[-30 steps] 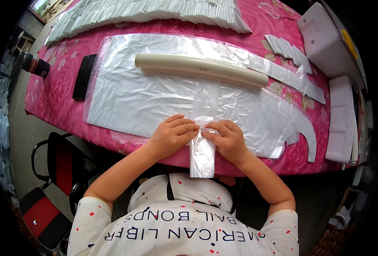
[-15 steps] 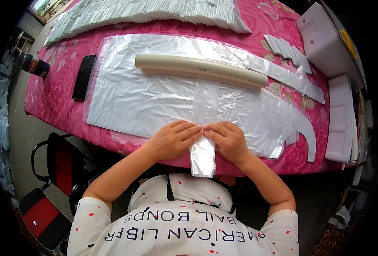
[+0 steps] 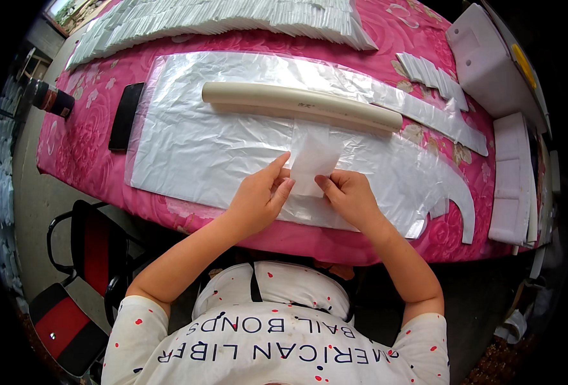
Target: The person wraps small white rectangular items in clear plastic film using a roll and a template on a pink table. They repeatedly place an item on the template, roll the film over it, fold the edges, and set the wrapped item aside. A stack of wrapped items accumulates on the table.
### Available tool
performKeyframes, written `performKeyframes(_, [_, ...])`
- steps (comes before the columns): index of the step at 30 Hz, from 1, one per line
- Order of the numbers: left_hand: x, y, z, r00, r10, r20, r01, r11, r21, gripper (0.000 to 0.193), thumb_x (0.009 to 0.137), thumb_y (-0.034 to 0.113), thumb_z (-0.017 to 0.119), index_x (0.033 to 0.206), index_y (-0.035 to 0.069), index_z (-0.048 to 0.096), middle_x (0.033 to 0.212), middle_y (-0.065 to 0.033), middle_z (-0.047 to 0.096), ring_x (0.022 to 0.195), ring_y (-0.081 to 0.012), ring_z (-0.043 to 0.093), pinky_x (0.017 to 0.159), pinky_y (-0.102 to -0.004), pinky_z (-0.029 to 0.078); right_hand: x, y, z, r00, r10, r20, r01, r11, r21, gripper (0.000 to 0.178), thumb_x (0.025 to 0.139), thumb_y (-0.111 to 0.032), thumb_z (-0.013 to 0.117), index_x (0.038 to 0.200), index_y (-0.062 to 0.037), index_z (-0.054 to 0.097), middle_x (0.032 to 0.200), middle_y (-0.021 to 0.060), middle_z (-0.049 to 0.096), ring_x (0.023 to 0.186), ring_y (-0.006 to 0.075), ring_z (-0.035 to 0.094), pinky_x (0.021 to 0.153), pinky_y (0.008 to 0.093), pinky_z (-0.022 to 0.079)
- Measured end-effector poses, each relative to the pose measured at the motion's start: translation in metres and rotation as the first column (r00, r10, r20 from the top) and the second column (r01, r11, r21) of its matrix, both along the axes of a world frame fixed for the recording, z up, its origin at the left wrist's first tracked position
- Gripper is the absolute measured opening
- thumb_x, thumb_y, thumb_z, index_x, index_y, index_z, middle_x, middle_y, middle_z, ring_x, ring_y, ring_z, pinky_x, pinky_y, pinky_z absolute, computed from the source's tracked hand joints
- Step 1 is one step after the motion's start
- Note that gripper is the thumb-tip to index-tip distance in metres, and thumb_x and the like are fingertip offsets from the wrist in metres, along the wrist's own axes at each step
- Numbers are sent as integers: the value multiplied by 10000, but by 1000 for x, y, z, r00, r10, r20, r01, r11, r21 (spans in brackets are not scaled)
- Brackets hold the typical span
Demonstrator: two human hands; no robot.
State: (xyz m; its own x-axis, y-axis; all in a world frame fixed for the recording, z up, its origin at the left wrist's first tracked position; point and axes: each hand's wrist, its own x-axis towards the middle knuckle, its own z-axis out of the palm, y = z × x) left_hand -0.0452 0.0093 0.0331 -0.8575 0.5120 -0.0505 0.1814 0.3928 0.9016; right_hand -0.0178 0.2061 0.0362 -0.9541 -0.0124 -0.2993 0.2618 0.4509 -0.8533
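Observation:
A strip of thin clear plastic film (image 3: 314,157) stands folded up in front of a pale pipe (image 3: 303,102). My right hand (image 3: 351,199) pinches the strip's right edge between thumb and fingers. At its left edge is my left hand (image 3: 258,196), thumb and forefinger spread apart; its other fingertips are partly hidden. Beneath both hands lies a broad stack of silvery plastic sheets (image 3: 194,138), and the pipe rests across it.
Rows of folded white plastic pieces (image 3: 220,22) line the far side of the pink-covered table (image 3: 82,151). A black phone (image 3: 127,115) and a dark bottle (image 3: 51,98) are at the left. White foam boxes (image 3: 486,51) stand at the right, beside a small folded pile (image 3: 432,77).
Both hands have moved away from the table's near edge. The strip's near end, which hung over that edge, is now lifted and folded back toward the pipe. My left fingers have spread.

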Motion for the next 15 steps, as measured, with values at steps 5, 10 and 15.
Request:
performKeyframes(5, [6,1,-13,808,-173,-563,62,976,-210,634,796,111,586,1350,-27,309,1368,-189,361,1201,-327,423,956,-410,387,-23,1,10,972,31,233,-36,999,15,312,863,-246,548,776,34,655,569,87,591,494,150,588,502,286,450])
performKeyframes(10, [20,20,-23,783,-349,-515,107,891,-440,713,807,263,585,1357,-67,271,1430,-223,252,1334,-349,240,1084,-427,211,-33,3,8,955,48,294,-55,998,18,340,864,-269,568,704,24,633,551,48,576,481,106,570,480,241,425])
performKeyframes(15, [23,30,-31,840,-281,-465,2,858,-514,776,815,358,564,1370,-72,233,1448,-234,202,1363,-343,175,1109,-434,128,-34,4,7,948,55,312,-55,998,-9,325,845,-261,598,680,19,616,573,42,583,472,99,567,478,245,428])
